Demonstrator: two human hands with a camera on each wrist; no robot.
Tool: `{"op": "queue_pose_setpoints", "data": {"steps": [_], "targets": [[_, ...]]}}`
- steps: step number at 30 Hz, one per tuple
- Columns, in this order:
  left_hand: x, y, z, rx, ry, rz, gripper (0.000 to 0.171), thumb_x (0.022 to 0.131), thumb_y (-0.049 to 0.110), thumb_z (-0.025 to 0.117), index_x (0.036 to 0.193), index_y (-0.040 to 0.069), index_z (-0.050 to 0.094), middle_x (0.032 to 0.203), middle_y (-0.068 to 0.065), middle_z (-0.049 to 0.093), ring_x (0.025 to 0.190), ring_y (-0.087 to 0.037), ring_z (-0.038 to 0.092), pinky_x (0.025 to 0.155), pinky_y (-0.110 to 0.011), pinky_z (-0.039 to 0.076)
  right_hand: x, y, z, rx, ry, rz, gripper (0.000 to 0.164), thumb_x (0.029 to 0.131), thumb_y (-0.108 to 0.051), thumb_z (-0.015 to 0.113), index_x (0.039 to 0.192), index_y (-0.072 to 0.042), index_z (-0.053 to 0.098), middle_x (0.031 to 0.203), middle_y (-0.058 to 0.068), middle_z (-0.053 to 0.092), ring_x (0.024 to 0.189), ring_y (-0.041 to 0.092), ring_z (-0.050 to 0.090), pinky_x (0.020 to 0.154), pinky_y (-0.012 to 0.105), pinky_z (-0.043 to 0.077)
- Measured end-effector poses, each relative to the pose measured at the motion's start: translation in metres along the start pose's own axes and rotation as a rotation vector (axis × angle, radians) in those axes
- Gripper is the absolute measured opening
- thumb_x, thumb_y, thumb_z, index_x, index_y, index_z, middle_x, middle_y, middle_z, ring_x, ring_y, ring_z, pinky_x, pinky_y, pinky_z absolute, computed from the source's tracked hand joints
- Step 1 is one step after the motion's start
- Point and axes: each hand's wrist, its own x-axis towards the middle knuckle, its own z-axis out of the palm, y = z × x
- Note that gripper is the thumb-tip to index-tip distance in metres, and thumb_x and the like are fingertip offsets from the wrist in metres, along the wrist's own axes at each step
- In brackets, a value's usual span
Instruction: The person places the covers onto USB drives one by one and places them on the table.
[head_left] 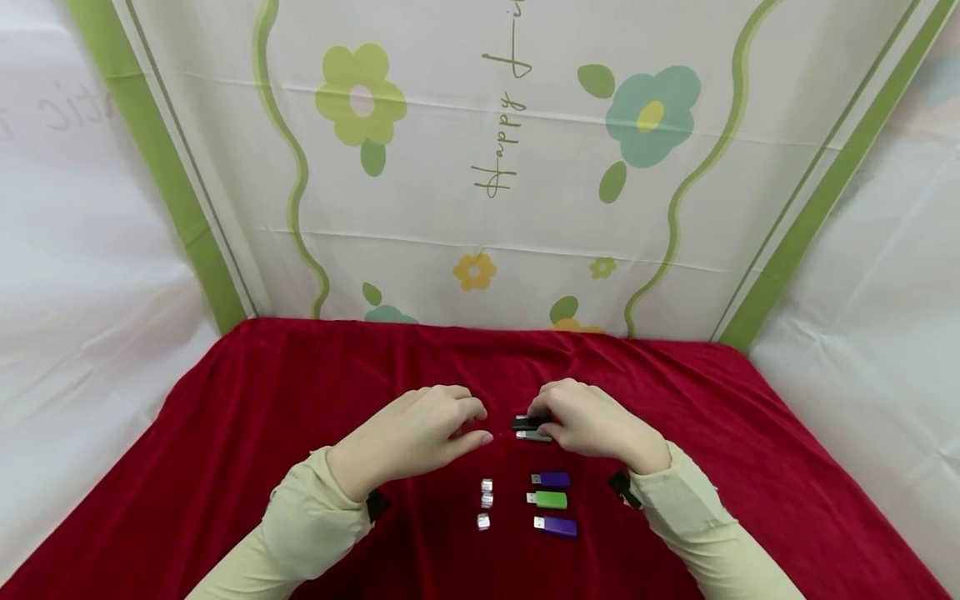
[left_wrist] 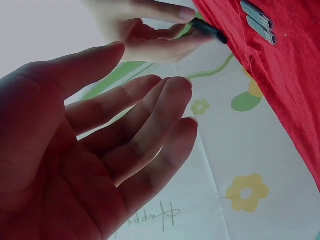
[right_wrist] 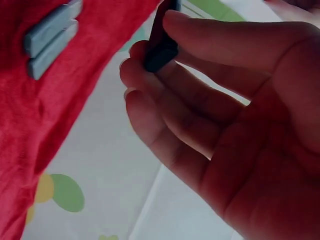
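Note:
My right hand (head_left: 588,421) pinches a black USB flash drive (right_wrist: 161,56) between thumb and fingertips, held up over the red cloth. Two grey USB flash drives (right_wrist: 50,37) lie side by side on the cloth below it; in the head view the black drive partly covers them. My left hand (head_left: 420,433) hovers to the left, thumb and fingers apart and loosely bent. Nothing lies in its palm in the left wrist view, where the other hand and the black drive (left_wrist: 209,31) appear beyond its fingers.
Nearer me, a purple drive (head_left: 555,479), a green drive (head_left: 552,500) and another purple drive (head_left: 559,527) form a column. Left of them sit three small clear, shiny pieces (head_left: 487,500). Red cloth (head_left: 337,358) covers the table; printed white curtains (head_left: 450,208) enclose it.

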Motion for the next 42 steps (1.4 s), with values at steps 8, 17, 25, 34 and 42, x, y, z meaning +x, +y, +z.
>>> {"op": "queue_pose_setpoints", "data": {"steps": [8,17,25,34,42], "targets": [[-0.001,-0.001,0.002,-0.024,-0.023,-0.001,0.013,0.092,0.024,0.072,0.094,0.011,0.072,0.08,0.006,0.059,0.063,-0.003,0.048,0.058,-0.018,0.045,0.007,0.007,0.019,-0.054,-0.094,0.014,0.016,0.079,-0.002,0.078,0.079,-0.016,0.071,0.075,-0.013,0.06,0.066,0.006,0.051,0.059,0.029,0.047],[-0.001,-0.003,0.002,-0.042,-0.049,-0.008,0.013,0.092,0.024,0.072,0.093,0.011,0.072,0.08,0.004,0.06,0.061,-0.002,0.047,0.057,-0.018,0.044,0.009,0.009,0.027,-0.082,-0.091,0.006,0.024,0.075,-0.003,0.079,0.071,-0.021,0.066,0.069,-0.016,0.051,0.063,0.006,0.047,0.057,0.027,0.044],[0.0,-0.003,0.003,-0.026,-0.062,-0.012,0.013,0.092,0.025,0.072,0.092,0.012,0.072,0.077,0.006,0.057,0.06,-0.003,0.046,0.057,-0.018,0.044,0.011,0.013,0.034,-0.084,-0.093,0.012,0.02,0.072,0.0,0.081,0.078,-0.017,0.072,0.076,-0.011,0.063,0.068,0.007,0.057,0.06,0.029,0.049],[0.001,-0.003,0.004,-0.022,-0.069,-0.014,0.013,0.091,0.025,0.072,0.091,0.012,0.072,0.079,0.006,0.059,0.061,-0.003,0.047,0.057,-0.018,0.045,0.011,0.016,0.038,-0.072,-0.079,0.003,0.038,0.065,0.008,0.078,0.06,-0.019,0.051,0.057,-0.015,0.038,0.056,0.005,0.034,0.049,0.025,0.037],[-0.001,-0.001,0.002,-0.013,-0.081,-0.016,0.012,0.091,0.025,0.073,0.089,0.013,0.072,0.079,0.006,0.06,0.062,-0.003,0.049,0.058,-0.019,0.045,0.014,0.013,0.041,-0.105,-0.052,-0.027,0.038,0.062,0.009,0.08,0.059,-0.017,0.053,0.058,-0.013,0.04,0.057,0.006,0.035,0.049,0.025,0.038]]}}
